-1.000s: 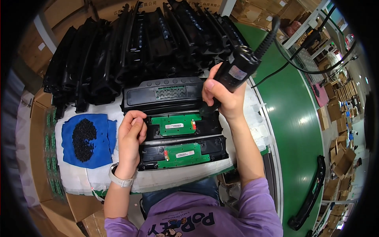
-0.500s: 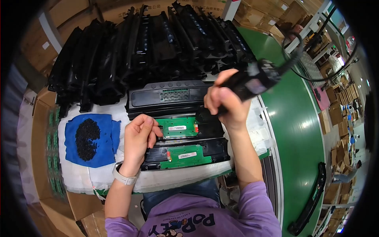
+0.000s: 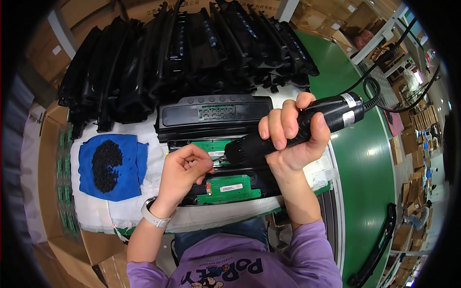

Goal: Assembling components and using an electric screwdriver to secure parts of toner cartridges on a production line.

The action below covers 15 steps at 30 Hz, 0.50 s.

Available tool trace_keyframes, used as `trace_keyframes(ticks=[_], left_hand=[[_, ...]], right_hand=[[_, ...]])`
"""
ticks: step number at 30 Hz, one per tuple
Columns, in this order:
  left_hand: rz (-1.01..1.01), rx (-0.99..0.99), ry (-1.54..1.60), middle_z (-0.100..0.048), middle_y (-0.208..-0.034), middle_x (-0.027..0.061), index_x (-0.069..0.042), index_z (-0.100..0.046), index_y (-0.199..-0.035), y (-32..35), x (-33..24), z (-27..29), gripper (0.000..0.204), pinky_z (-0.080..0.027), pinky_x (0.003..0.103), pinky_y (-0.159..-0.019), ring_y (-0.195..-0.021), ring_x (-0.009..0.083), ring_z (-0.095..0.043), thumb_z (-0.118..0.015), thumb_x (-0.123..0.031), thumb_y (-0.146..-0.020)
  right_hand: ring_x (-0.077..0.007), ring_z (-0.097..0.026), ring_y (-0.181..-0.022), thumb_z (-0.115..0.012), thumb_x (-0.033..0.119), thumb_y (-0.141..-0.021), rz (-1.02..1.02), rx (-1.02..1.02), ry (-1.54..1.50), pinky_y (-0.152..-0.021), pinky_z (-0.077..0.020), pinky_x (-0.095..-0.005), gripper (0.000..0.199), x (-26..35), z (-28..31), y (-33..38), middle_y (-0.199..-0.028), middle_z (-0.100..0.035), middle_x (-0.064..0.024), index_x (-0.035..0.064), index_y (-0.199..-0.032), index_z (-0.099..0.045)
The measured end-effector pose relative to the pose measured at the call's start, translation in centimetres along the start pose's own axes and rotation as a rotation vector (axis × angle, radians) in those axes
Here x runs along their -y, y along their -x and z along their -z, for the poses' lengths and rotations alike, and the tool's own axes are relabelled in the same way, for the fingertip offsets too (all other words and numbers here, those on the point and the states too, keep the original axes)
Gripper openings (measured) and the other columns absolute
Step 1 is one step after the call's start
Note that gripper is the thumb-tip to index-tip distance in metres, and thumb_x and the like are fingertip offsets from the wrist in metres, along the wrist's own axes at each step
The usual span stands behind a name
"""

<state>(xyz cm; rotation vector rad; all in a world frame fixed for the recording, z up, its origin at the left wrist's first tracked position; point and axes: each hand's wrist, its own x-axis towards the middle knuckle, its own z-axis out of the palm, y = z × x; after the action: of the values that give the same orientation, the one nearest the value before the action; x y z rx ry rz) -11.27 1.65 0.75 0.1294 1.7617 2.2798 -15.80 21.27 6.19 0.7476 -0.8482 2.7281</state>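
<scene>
My right hand (image 3: 302,144) grips a black corded electric screwdriver (image 3: 338,114), held nearly level with its tip toward the left. At that tip, the fingers of my left hand (image 3: 185,168) are pinched together; whatever small thing they hold is hidden. Both hands are over a black plastic housing carrying a green circuit board (image 3: 204,146), partly covered by the tool and fingers. Nearer me lies a second black housing with a green circuit board (image 3: 228,187) bearing a white label. Beyond my hands rests a black panel (image 3: 180,117) with a digit display window.
At left, a blue cloth (image 3: 129,149) bears a pile of small black screws (image 3: 105,165). Many black plastic housings (image 3: 192,53) are stacked along the far side. The screwdriver's cable (image 3: 372,93) runs up to the right. A long black part (image 3: 379,249) lies on the green surface at right.
The screwdriver has swung down and leftward, and its tip now meets my left fingers. My left hand has shifted slightly right and nearer me, its fingers pinched at the tip.
</scene>
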Motion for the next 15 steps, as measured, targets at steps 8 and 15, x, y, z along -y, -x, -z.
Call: trace_keyframes(ticks=[8, 15], left_hand=[[0.071, 0.021, -0.033, -0.063, -0.073, 0.0093, 0.000, -0.057, -0.083, 0.0, -0.3, 0.2, 0.006, -0.037, 0.016, -0.046, -0.050, 0.0051, -0.048, -0.061, -0.004, -0.084], [-0.227, -0.247, -0.204, -0.061, -0.090, 0.0037, 0.000, -0.054, -0.106, -0.2, -0.5, 1.0, 0.017, -0.042, 0.017, -0.064, -0.076, 0.0049, -0.054, -0.054, -0.009, -0.091]], right_hand=[[-0.0141, -0.042, -0.042, -0.049, 0.029, -0.087, -0.004, 0.044, 0.030, -0.050, -0.0427, -0.0343, 0.026, -0.4, -0.3, 0.2, -0.059, -0.046, -0.0031, 0.0082, -0.101, -0.045], [-0.0128, -0.040, -0.042, -0.049, 0.026, -0.087, -0.152, -0.029, 0.151, -0.049, -0.0408, -0.0318, 0.021, -2.3, -1.9, -1.9, -0.058, -0.043, -0.0017, 0.0070, -0.096, -0.048]])
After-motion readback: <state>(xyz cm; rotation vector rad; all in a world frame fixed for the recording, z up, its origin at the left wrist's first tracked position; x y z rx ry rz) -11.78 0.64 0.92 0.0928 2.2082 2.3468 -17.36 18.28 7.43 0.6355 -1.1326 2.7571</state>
